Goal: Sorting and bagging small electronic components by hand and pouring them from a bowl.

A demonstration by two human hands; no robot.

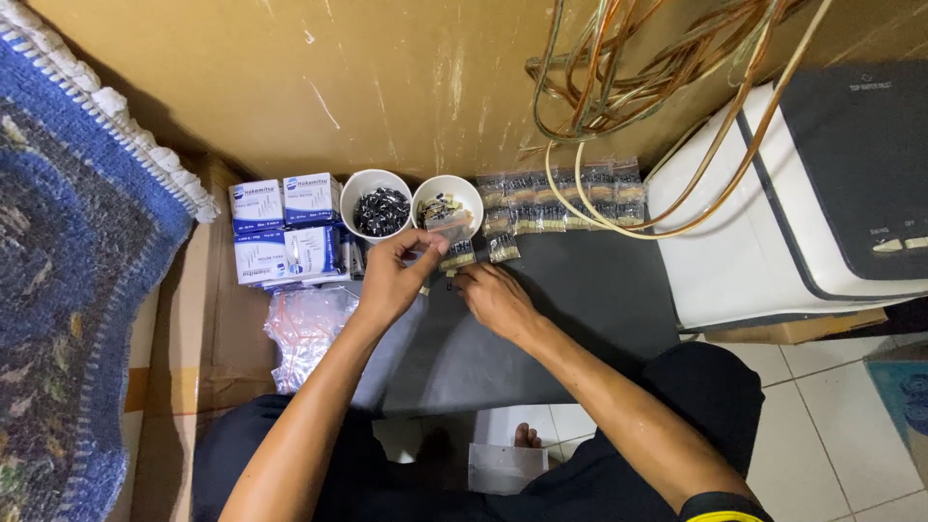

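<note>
1. A blue woven rug (58,271) with a white fringe fills the far left, beside flattened cardboard (208,329).
2. Four small white-and-blue boxes (285,230) are stacked in two rows against the wall, and a pile of clear plastic bags (304,333) lies just in front of them.
3. A white cup of dark metal parts (377,205) stands beside a second white cup (448,201) holding small packets.
4. The left hand (394,275) is raised, with thumb and fingertips pinched shut on a small clear packet (450,229) just in front of the second cup.
5. The right hand (495,298) rests low on the grey mat (590,300), fingers curled at a tiny piece; I cannot tell what it grips.
6. A row of filled packets (561,198) lines the wall.
7. Coiled copper-coloured cable (657,87) hangs over a white and grey appliance (812,203).
</note>
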